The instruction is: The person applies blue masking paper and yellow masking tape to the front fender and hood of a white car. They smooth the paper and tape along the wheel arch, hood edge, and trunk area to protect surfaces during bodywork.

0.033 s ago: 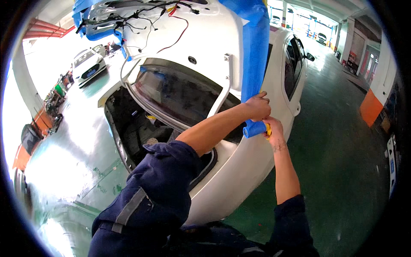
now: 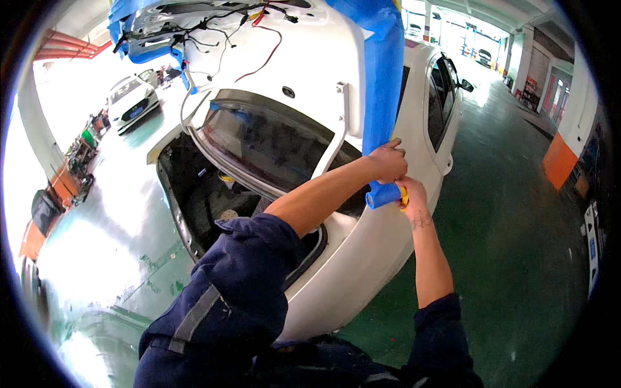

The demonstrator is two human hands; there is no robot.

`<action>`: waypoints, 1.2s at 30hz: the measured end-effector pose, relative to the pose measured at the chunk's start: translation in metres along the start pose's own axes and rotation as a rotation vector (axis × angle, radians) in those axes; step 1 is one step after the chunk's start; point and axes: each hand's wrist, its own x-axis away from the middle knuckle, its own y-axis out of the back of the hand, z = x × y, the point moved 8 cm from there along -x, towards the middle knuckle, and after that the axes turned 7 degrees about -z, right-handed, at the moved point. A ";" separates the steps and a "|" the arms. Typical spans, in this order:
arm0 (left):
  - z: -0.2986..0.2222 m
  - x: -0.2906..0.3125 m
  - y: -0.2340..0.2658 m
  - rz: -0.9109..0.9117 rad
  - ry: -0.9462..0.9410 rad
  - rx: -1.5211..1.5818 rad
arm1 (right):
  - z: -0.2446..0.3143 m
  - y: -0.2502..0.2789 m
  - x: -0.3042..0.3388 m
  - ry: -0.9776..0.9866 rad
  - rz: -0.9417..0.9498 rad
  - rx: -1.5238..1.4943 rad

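Observation:
A strip of blue masking film [image 2: 383, 84] hangs down the right edge of the raised white trunk lid [image 2: 323, 55]. My left hand [image 2: 388, 161] reaches across to the right and closes its fingers at the lower end of the strip. Just below it, my right hand [image 2: 414, 193] grips a blue masking film roll [image 2: 383, 196] with a yellow end, its other end pointing left. Both hands are close together over the rear side of the white car [image 2: 362, 271]. Part of the roll is hidden by my right hand's fingers.
Loose wires [image 2: 223, 29] hang from the lid's inner side. A metal hinge arm [image 2: 337, 139] stands left of the strip, above the open trunk [image 2: 194, 187]. Another white car [image 2: 132, 103] is parked far left. An orange-based pillar [image 2: 561, 158] stands at the right.

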 end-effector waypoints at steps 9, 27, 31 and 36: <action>0.009 -0.005 0.002 0.020 0.075 0.300 | -0.001 0.006 0.006 0.061 0.092 -0.094; 0.012 -0.005 -0.003 0.001 0.262 0.084 | 0.027 -0.055 0.191 1.289 -0.421 0.689; 0.001 -0.008 -0.001 0.313 0.179 -0.039 | -0.015 -0.044 0.288 1.200 -0.017 0.553; 0.005 -0.011 0.004 0.021 0.148 0.056 | -0.110 0.018 0.327 0.794 -0.165 0.452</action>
